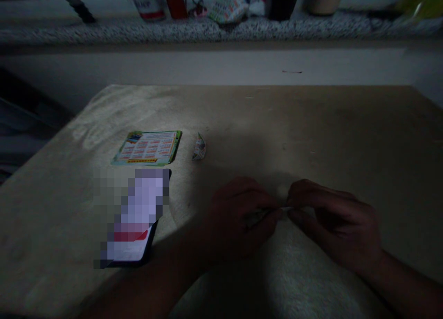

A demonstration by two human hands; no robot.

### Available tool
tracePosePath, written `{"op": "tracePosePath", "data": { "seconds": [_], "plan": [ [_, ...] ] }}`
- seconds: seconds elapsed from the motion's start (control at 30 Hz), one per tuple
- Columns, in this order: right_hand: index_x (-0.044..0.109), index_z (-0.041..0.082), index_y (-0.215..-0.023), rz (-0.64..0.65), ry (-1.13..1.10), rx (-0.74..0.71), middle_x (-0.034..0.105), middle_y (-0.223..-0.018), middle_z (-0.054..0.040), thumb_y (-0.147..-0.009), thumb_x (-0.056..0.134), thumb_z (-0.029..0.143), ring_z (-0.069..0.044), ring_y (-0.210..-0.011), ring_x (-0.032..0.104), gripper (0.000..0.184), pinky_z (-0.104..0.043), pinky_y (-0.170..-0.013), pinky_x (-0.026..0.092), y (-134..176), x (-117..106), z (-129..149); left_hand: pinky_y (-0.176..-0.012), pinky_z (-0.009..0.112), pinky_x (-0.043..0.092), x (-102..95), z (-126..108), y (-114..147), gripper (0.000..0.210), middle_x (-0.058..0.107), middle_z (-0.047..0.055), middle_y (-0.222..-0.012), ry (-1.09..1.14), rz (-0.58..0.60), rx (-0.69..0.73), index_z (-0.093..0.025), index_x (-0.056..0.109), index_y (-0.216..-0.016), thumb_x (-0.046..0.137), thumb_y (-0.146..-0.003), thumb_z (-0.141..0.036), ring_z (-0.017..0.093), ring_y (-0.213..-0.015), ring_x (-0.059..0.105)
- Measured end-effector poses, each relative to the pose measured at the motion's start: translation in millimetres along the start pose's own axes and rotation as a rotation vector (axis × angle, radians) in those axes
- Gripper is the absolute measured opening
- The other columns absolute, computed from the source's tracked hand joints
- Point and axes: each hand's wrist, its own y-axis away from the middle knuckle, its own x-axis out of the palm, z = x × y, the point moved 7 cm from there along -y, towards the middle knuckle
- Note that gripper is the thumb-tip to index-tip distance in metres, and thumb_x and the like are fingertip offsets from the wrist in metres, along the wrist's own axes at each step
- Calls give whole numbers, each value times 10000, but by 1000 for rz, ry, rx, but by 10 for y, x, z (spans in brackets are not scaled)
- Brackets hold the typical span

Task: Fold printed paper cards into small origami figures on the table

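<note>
A small pale strip [286, 208] sits between my fingertips, just above the tabletop [346, 134] or resting on it; I cannot tell which. My left hand [238, 217] pinches one end between thumb and finger, and my right hand [341, 222] grips the other end the same way, with only a short bit showing in the gap. It is too dim and blurred for me to say what the strip is. My two hands are close together, their fingertips nearly meeting, and shadow falls around them.

Beyond my left hand, a little crumpled wrapper [199, 148] lies on the tabletop. Just to the left of it is a printed card [148, 148] with a green border, lying flat. Nearer to me than the card, the phone [138, 217] lies face up, its screen lit and mostly blurred into squares; my left forearm passes close to its near end.

Past the far edge is a pale wall [221, 65], topped by a speckled ledge [194, 33]. Along it stand a red and white can [148, 4], a crumpled packet [228, 10] and a dark container [284, 3].
</note>
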Motion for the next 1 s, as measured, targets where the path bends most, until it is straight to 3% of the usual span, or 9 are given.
{"op": "tracePosePath", "data": {
  "seconds": [0.4, 0.6, 0.8, 1.0],
  "plan": [
    [738, 222, -998, 21, 45, -15, 694, -755, -37, -809, 708, 12, -201, -697, 666, 284, -350, -598, 541, 27, 4, 42, -677, 270, 546, 62, -34, 25, 65, 714, 47, -752, 31, 36, -5, -168, 690, -879, 697, -828, -128, 155, -693, 670],
    [747, 237, -965, -62, 60, -31, 696, -734, -25, -805, 699, 7, -196, -687, 665, 284, -343, -602, 551, 2, -67, 119, -647, 259, 532, -22, -33, -2, 50, 711, 33, -726, 33, 30, 2, -176, 682, -839, 691, -842, -127, 144, -666, 664],
    [765, 265, -924, -195, 49, 65, 738, -767, -17, -819, 715, 33, -196, -773, 701, 259, -306, -626, 562, 27, -162, 62, -623, 245, 499, -114, 133, 34, 64, 698, 9, -722, 174, -54, -133, -179, 698, -822, 732, -835, -127, 118, -641, 644],
    [781, 285, -863, -256, -36, 203, 732, -726, -14, -845, 755, 140, -179, -641, 680, 149, -287, -523, 553, 51, -197, -38, -614, 254, 509, -94, 282, 74, 67, 726, 23, -722, 358, -84, -342, -188, 745, -794, 742, -851, -224, 136, -651, 655]
  ]
}}
